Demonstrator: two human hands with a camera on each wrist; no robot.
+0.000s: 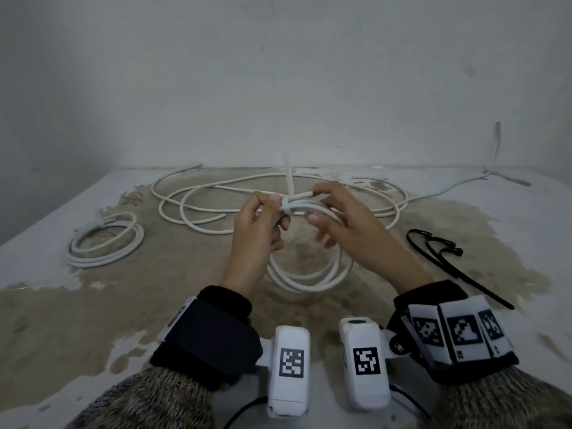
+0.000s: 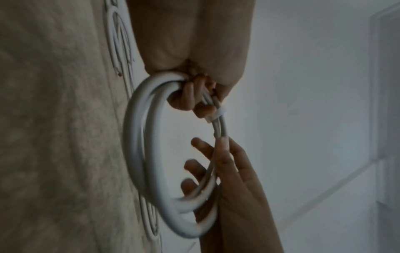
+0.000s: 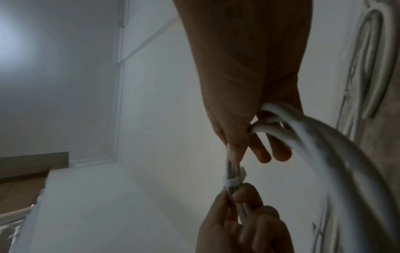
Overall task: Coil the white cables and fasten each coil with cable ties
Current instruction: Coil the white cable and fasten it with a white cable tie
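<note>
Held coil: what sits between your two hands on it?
A white cable tie cinched around the coil, between left hand and right hand; clearest in the head view.

**Worn surface and what lies on it**

The surface (image 1: 325, 308) is white with its coating worn away to brown across the middle; a tied white coil (image 1: 103, 241) lies near its left edge; loose white cable (image 1: 198, 196) sprawls along the far edge, one strand running to the far right corner; black cable ties (image 1: 445, 252) lie near the right edge.
</note>
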